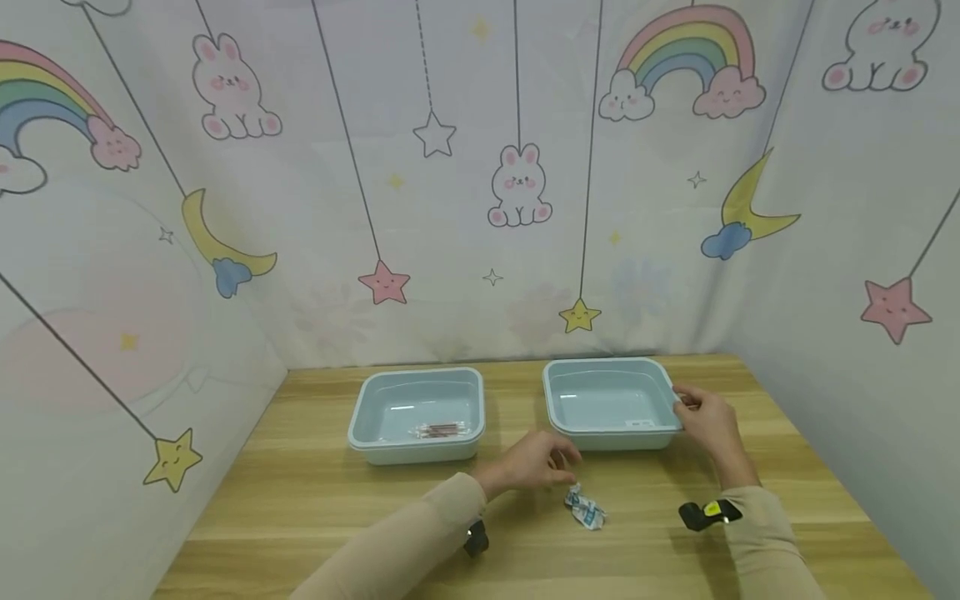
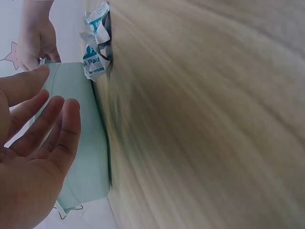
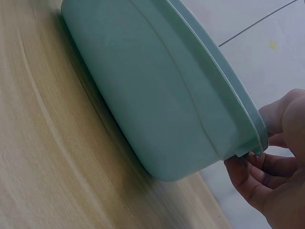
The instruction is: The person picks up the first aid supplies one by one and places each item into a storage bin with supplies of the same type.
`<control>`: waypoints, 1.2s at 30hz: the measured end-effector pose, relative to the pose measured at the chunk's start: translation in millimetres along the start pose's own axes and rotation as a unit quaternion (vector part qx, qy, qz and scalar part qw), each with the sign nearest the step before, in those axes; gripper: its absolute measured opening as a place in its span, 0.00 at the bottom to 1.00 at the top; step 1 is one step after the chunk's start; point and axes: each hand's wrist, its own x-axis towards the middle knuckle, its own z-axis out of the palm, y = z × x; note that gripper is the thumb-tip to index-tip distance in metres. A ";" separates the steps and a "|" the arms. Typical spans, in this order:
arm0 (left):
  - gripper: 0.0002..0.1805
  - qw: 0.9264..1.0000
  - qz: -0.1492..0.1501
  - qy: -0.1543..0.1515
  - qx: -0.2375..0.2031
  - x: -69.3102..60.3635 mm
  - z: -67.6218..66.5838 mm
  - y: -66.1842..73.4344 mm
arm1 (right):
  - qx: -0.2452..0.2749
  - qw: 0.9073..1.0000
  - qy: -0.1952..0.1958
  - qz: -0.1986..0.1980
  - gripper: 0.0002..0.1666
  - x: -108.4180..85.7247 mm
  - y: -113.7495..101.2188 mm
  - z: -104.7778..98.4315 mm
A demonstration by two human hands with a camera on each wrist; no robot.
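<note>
My right hand (image 1: 708, 423) grips the right end of the right-hand blue tub (image 1: 611, 435), thumb at the rim and fingers curled under it; the right wrist view shows the same hand (image 3: 281, 162) pinching the rim of the tub (image 3: 143, 86). My left hand (image 1: 531, 461) hovers near that tub's front left corner, holding nothing, fingers loosely bent and apart, as the left wrist view also shows of the hand (image 2: 43, 152). Just in front of it lies a crumpled white and blue wrapper (image 1: 586, 508), marked "Pad" in the left wrist view (image 2: 95, 59).
A second blue tub (image 1: 420, 452) stands at the left with several thin, clear-wrapped sticks (image 1: 441, 431) inside near its front. Patterned cloth walls (image 1: 465, 333) rise behind and on both sides of the wooden table (image 1: 315, 500).
</note>
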 end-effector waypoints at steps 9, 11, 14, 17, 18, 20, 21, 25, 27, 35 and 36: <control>0.15 0.999 -0.005 -0.042 0.014 -1.2 8.2 -1.5 | 0.003 1.000 -0.007 0.002 0.23 -0.5 -0.8 -0.9; 0.15 0.999 -0.006 -0.045 0.019 -1.9 10.1 -1.4 | 0.004 1.000 -0.007 0.001 0.23 -1.1 -0.9 -0.9; 0.16 0.998 -0.008 -0.053 0.026 -3.3 11.2 0.4 | 0.004 1.000 -0.009 0.002 0.23 -1.8 -1.1 -0.8; 0.17 0.998 -0.005 -0.060 0.034 -4.5 11.3 2.2 | 0.003 1.000 -0.009 0.002 0.23 -2.2 -1.5 -0.8; 0.17 0.997 -0.004 -0.063 0.037 -4.7 11.3 2.6 | 0.002 1.000 -0.008 0.002 0.23 -2.1 -1.7 -0.8; 0.17 0.997 0.004 -0.063 0.049 -4.9 11.6 2.6 | 0.002 1.000 -0.007 0.002 0.23 -2.1 -2.2 -1.0; 0.17 0.997 0.007 -0.062 0.053 -4.8 11.7 2.4 | 0.002 1.000 -0.006 0.001 0.23 -2.0 -2.4 -1.2; 0.16 0.996 0.017 -0.060 0.070 -4.8 13.7 1.3 | 0.002 1.000 -0.002 -0.004 0.23 -1.8 -2.4 -1.8; 0.16 0.996 0.019 -0.063 0.064 -5.0 14.5 1.2 | 0.001 1.000 -0.001 -0.008 0.23 -1.6 -2.1 -1.9; 0.15 0.996 0.029 -0.069 0.056 -5.1 17.3 2.4 | 0.000 1.000 -0.004 -0.006 0.23 -1.3 -0.7 -1.1; 0.13 0.996 0.029 -0.069 0.056 -5.2 17.5 2.4 | 0.001 1.000 -0.005 -0.004 0.23 -1.4 -0.7 -1.0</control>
